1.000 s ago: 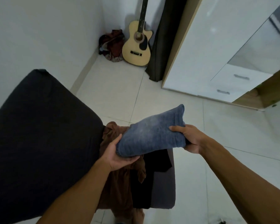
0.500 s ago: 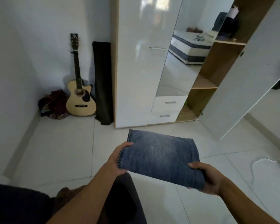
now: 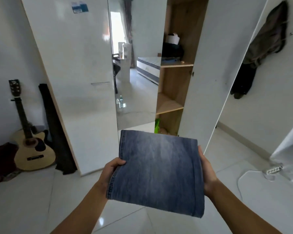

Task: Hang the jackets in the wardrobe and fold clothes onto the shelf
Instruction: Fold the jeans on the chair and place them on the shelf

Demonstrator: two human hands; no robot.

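Wardrobe (image 3: 78, 81) ahead: white gloss front, mirror panel in the middle, right-hand door (image 3: 215, 73) swung open on a wooden compartment. Upper shelf (image 3: 176, 65) already carries dark items and something white; the shelf below (image 3: 169, 107) shows bare board. Green object at the compartment floor, half hidden.

Folded jeans (image 3: 157, 169): blue denim, flat rectangular stack, held level in mid-air before the open compartment, well short of either shelf. Judged moderately heavy for cloth, soft but with enough body in the layers to keep its shape across the span. Not slippery, not fragile. Risk is layers sliding or the fold opening if tipped or held by one edge only. Best hold: both side edges, fingers under, thumb over, as here.

Left hand (image 3: 111, 171): at the stitched left edge, thumb on top, fingers underneath out of sight, pinching the stack.

Right hand (image 3: 207, 173): along the right folded edge, palm against the side, fingers curled beneath, out of sight. Both grips closed on the denim.

Stack sits between the two hands, far edge reaching past them toward the wardrobe, near edge lower, towards the wearer.
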